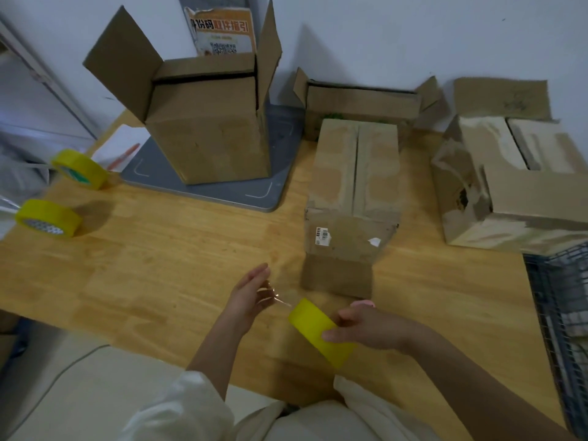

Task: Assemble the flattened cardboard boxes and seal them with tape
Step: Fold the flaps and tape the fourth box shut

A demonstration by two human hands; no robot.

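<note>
Yellow roll of clear packing tape (319, 331): gripped by right hand (366, 326), fingers curled round it. Left hand (248, 292) pinches the peeled tape end (272, 296), drawing a strip, likely for the closed brown cardboard box (350, 198) at one o'clock.

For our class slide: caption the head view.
Right hand grips yellow tape roll; left hand pulls its strip.

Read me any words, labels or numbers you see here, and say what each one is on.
Orange poster on the wall behind the open box: large Chinese characters, appearing mirrored; I cannot quote them reliably. Its small print and QR-like code are too blurred.
Barcode sticker on the middle box: too small to read.
</note>
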